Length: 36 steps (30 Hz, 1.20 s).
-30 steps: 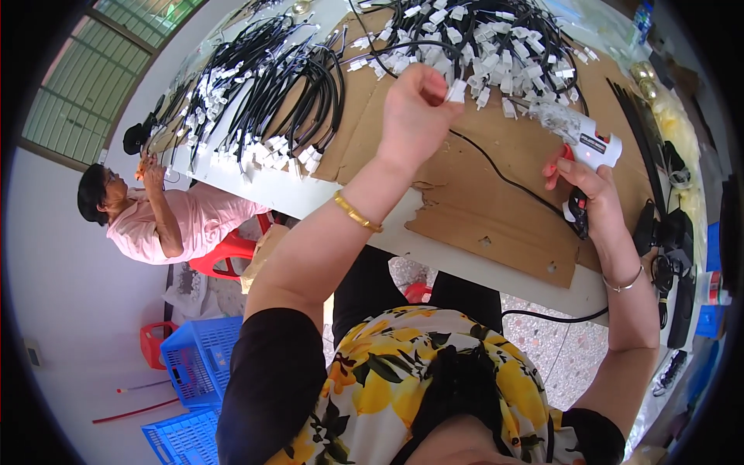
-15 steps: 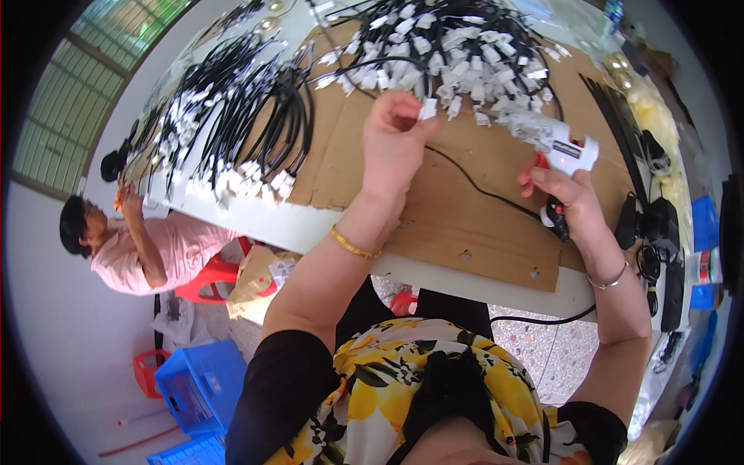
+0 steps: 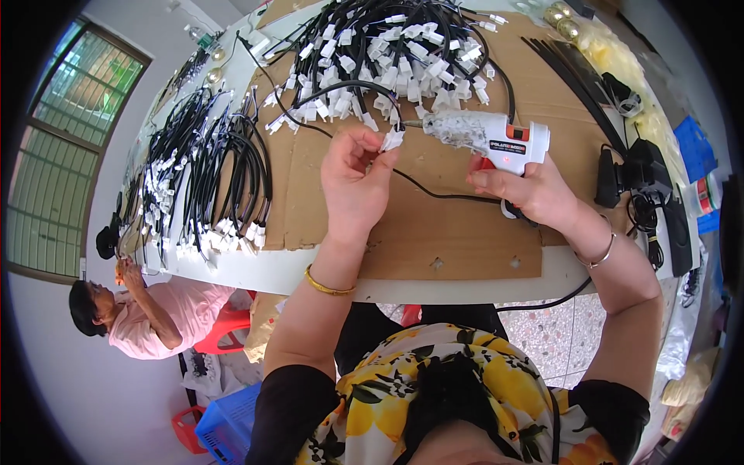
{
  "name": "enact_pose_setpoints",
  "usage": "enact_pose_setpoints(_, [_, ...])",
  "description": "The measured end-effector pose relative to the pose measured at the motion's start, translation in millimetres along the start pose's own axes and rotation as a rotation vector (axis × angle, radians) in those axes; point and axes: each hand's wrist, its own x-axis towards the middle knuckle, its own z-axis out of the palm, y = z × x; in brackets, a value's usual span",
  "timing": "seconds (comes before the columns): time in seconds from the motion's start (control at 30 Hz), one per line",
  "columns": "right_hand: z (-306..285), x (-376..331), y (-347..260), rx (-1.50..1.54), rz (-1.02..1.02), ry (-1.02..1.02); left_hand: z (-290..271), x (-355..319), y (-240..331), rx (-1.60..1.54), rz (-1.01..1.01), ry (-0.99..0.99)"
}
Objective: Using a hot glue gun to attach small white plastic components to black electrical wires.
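Between the thumb and fingers of my left hand [image 3: 355, 182] is a white plastic connector [image 3: 393, 139] on the end of a black cable. My right hand [image 3: 535, 192] grips a white glue gun [image 3: 508, 147] with a red trigger, its nozzle pointing left at the wire end of the connector. The nozzle tip is at or very close to the connector; whether they touch I cannot tell. Translucent material is wrapped around the gun's front. Beyond my hands lies a large heap of black cables with white connectors [image 3: 403, 66].
Brown cardboard [image 3: 457, 240] covers the white table [image 3: 310, 271]. More bundled cables [image 3: 240, 167] lie at the left. Black adapters [image 3: 643, 167] and long black strips [image 3: 577, 93] are at the right. A person in pink [image 3: 167, 310] sits at the left, near a blue crate [image 3: 229, 422].
The glue gun has swung left and levelled, bringing its nozzle to the connector. My left hand has moved slightly left and down, still holding the connector. The whole view has shifted.
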Motion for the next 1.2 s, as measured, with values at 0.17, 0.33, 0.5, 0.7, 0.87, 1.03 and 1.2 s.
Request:
enact_pose_setpoints(0.17, [-1.1,1.2,2.0,0.034,0.01,0.004,-0.7,-0.3,-0.2,0.049,-0.004,-0.002])
enact_pose_setpoints(0.33, [-0.7,1.5,-0.4,-0.014,0.033,-0.029,-2.0,0.5,-2.0,0.061,-0.004,0.002])
enact_pose_setpoints(0.5, [1.2,2.2,-3.1,-0.07,0.042,-0.022,-2.0,0.3,-2.4,0.091,-0.014,0.006])
enact_pose_setpoints(0.7, [0.9,3.1,-4.3,-0.087,0.062,-0.016,-1.5,0.8,-3.9,0.114,0.011,0.004])
enact_pose_setpoints(0.87, [0.8,4.0,-2.8,-0.13,0.036,-0.036,-1.8,0.9,-4.6,0.119,0.011,0.013])
enact_pose_setpoints(1.03, [2.3,4.2,-3.0,-0.072,0.061,-0.011,-2.6,1.5,-5.7,0.131,0.021,0.01])
enact_pose_setpoints(1.2, [1.5,4.8,-1.8,-0.051,0.063,-0.005,-3.0,1.6,-5.7,0.122,0.029,0.01])
